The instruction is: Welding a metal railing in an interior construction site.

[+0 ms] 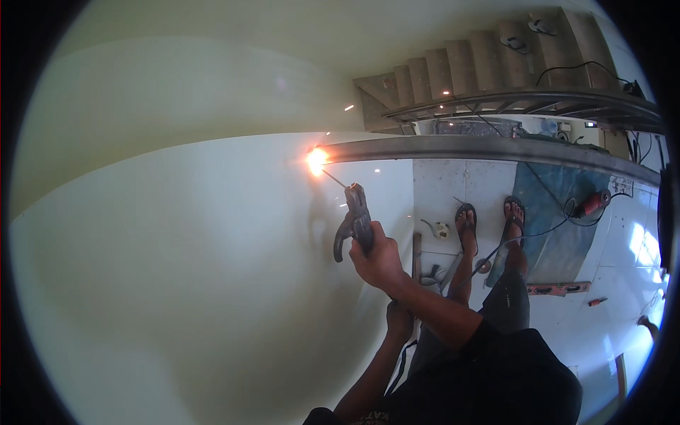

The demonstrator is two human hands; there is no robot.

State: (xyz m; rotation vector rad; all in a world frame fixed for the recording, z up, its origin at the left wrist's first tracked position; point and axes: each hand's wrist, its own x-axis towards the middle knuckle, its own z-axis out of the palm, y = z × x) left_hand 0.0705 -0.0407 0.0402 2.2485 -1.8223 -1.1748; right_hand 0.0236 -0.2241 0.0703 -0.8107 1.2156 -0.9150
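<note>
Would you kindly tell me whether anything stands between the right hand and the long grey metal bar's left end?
Nothing visible blocks the way: the right hand holds a black electrode holder, its thin rod reaching the orange glare that hides the tip of the grey bar.

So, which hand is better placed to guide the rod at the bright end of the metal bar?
The right hand, I think: it grips the holder, whose rod points to the bright spot at the end of the bar. The left hand is lower, by the right forearm, partly hidden.
</note>
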